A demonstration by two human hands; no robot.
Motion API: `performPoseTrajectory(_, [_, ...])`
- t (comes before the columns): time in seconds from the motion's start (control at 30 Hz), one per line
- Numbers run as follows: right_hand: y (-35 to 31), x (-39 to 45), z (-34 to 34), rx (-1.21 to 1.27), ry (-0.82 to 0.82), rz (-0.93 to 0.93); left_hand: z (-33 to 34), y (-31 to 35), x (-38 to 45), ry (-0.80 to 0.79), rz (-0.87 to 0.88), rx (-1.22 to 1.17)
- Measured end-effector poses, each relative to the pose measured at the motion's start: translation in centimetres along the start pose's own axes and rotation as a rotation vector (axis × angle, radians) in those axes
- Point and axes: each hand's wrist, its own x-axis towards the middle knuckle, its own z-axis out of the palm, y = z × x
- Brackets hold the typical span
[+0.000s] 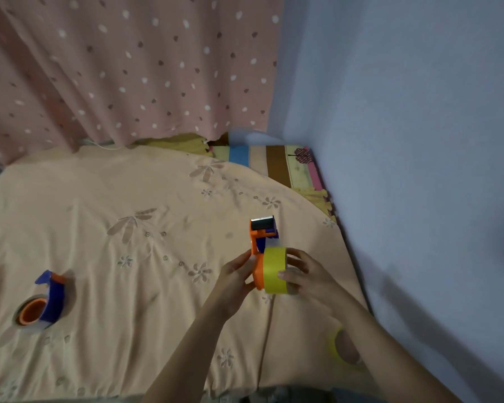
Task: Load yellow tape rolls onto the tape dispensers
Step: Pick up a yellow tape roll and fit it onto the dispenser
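The orange dispenser (258,257) is gripped by the left hand (235,279); the yellow roll (275,270) is pinched by the right hand (303,274). The roll should be pushed squarely onto the hub.

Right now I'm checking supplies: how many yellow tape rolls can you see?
2. One yellow roll is held against the orange dispenser by both hands; a second roll lies on the bedspread, partly hidden behind the right forearm. Others may be hidden.

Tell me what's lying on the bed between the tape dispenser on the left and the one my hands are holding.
Nothing. In the head view, only bare peach bedspread with embroidered flowers lies between the left dispenser and the held dispenser.
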Motion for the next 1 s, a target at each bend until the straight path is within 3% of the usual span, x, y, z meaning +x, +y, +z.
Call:
performPoseTrajectory(0.2, [-1.2, -0.2, 1.9, -0.044, 0.051, -0.037, 1.9, -0.1, -0.2, -0.106, 0.009, 0.041])
performPoseTrajectory(0.37, [-2.7, -0.6, 1.5, -0.356, -0.004, -0.110, 2.1, -0.2, 0.6, 0.070, 0.033, 0.025])
performPoseTrajectory(0.5, [-3.8, 0.3, 0.4, -0.541, 0.362, -0.172, 1.9, 0.1, 1.1, 0.089, 0.020, -0.044])
performPoseTrajectory(0.67, [-3.7, 0.9, 1.3, -0.524, 0.175, -0.015, 2.7, 0.9, 1.8, 0.051, 0.013, -0.102])
performPoseTrajectory(0.8, [-3.0, 2.0, 2.1, -0.383, 0.296, 0.061, 3.1, 1.6, 2.0, 0.063, 0.022, -0.032])
performPoseTrajectory(1.0, [-3.7, 4.2, 3.0, -0.531, 0.292, 0.044, 1.2, 2.3, 2.0, 0.076, -0.050, -0.021])
